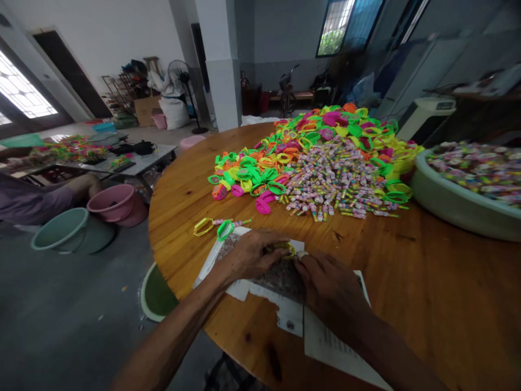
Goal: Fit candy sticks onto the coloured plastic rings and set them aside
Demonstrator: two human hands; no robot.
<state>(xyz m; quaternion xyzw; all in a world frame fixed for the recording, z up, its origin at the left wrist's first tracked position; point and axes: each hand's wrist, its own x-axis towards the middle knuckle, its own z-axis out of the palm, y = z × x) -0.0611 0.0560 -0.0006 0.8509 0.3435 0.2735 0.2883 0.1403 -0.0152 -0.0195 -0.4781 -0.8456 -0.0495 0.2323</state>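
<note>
My left hand is closed around a yellow plastic band, a loop like a toy watch strap. Beside it, my right hand pinches a small whitish piece at the loop's edge; the fingers hide most of it. Both hands are over a dark, speckled mat with paper sheets under it. Left of the mat lie a yellow band, a green band and slim wrapped sticks.
Ahead, bright plastic bands and pink-and-yellow wrapped sticks are heaped on the round wooden table. A green tub of sticks stands at right. Buckets are on the floor at left, near another person's arm.
</note>
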